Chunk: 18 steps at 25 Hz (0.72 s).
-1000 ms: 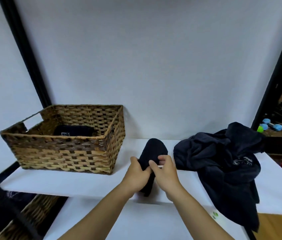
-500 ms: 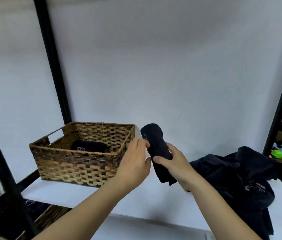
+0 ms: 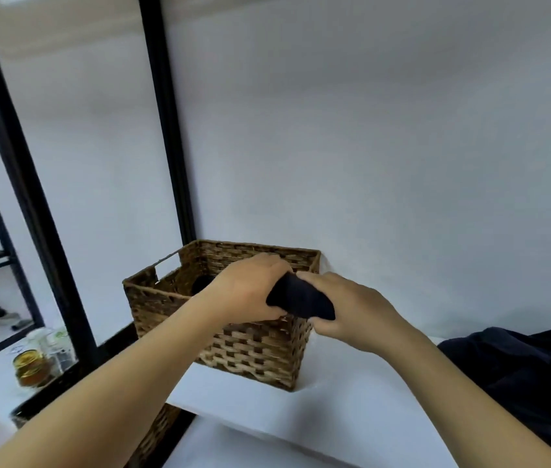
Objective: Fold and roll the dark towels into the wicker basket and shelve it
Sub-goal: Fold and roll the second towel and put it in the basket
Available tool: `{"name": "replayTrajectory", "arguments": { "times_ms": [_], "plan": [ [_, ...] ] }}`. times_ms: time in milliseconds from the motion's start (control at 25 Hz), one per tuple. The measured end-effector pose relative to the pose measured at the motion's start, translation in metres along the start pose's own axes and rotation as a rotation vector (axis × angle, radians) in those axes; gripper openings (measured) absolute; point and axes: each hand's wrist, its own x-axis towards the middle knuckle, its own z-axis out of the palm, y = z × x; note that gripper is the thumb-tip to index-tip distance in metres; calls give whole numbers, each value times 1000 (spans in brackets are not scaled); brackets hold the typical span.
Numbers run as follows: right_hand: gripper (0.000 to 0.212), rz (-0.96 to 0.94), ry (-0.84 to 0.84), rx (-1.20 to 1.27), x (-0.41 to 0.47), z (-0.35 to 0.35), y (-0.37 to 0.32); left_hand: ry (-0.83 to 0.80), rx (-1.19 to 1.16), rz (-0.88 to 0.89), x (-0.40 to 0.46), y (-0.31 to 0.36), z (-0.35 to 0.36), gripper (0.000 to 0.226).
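A rolled dark towel [image 3: 301,300] is held over the near right rim of the wicker basket [image 3: 253,352]. My left hand [image 3: 247,292] grips its left end and my right hand [image 3: 345,309] grips its right end. The basket stands on a white shelf [image 3: 351,396]. Inside it, another rolled dark towel [image 3: 202,283] shows partly behind my left hand. A heap of loose dark towels [image 3: 524,366] lies on the shelf at the right edge of view.
Black frame posts [image 3: 169,130] rise behind and left of the basket. Glass jars [image 3: 36,361] stand on a lower surface at left. A second wicker basket [image 3: 159,430] sits below the shelf. A white wall backs the shelf.
Both hands lifted the rolled towel off the shelf and carried it left to the basket's rim. My view swung up and left, leaving the towel heap at the right edge.
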Motion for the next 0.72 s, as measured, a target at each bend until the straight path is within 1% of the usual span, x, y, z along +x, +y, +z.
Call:
{"name": "replayTrajectory", "arguments": {
  "times_ms": [80,160,240,320,360,440,560,640,720],
  "plan": [
    [67,41,81,-36,28,4,-2,25,-41,-75,4,-30,-2,49],
    [60,125,95,-16,61,12,-4,53,-11,-139,7,-62,-1,50],
    [54,164,95,18,94,22,-11,67,-16,-187,9,-94,5,51],
    [50,185,118,31,125,36,-15,37,-39,-242,15,-123,15,53],
    [48,202,117,41,139,44,-16,-3,-61,-275,19,-136,20,55],
    [47,267,58,65,166,59,-11,-140,-160,-315,33,-166,34,57],
    [48,380,-94,69,192,75,-1,-450,-317,-295,60,-203,60,48],
    [47,441,-197,-34,204,83,6,-631,-343,-251,82,-217,81,45],
    [38,481,-292,-188,215,81,9,-741,-350,-171,102,-218,100,48]
  ]
}}
